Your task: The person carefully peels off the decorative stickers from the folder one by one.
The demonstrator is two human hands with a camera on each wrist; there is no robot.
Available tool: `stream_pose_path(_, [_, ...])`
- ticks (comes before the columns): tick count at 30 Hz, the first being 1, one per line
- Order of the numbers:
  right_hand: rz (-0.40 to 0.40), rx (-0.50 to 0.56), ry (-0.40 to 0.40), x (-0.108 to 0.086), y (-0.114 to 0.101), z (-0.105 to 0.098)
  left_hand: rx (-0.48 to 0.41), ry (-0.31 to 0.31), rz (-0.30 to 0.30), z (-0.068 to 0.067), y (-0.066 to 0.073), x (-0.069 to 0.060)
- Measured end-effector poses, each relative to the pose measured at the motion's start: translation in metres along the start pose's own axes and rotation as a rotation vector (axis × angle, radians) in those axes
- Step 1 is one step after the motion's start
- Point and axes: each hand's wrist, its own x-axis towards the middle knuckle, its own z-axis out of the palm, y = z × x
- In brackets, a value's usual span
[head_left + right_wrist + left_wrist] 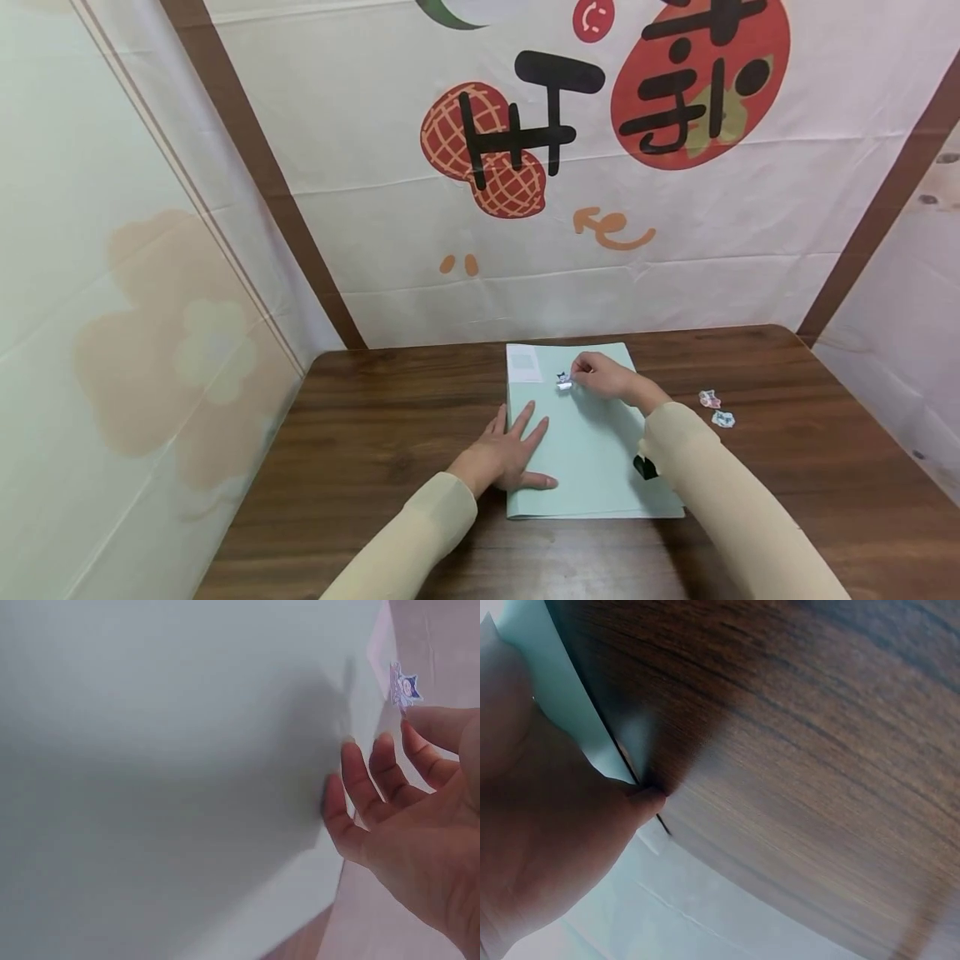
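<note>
A pale green folder [581, 454] lies on the wooden table, with a white label [524, 364] at its upper left corner. My left hand [508, 460] rests on the folder's left edge, fingers spread. In the left wrist view, part of that hand [562, 810] shows beside the folder's edge. Over the upper part of the folder, my right hand [606, 377] pinches a small cartoon sticker [563, 382] between thumb and index finger. The right wrist view shows the purple and blue sticker [405, 686] at the fingertips, the other fingers loosely bent.
Two more small stickers, one pinkish [709, 399] and one bluish [723, 419], lie on the table [375, 450] right of the folder. A black object [645, 467] shows partly beside the right sleeve. A printed cloth [375, 208] hangs behind the table.
</note>
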Motion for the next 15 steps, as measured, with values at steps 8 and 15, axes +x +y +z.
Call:
stream_pose_path(8, [-0.044, -0.006, 0.053, -0.017, 0.015, -0.032, -0.029, 0.006, 0.019, 0.001, -0.005, 0.002])
stream_pose_path(15, [-0.023, -0.012, 0.107, -0.040, 0.038, -0.056, -0.040, -0.002, 0.028, 0.002, -0.006, 0.004])
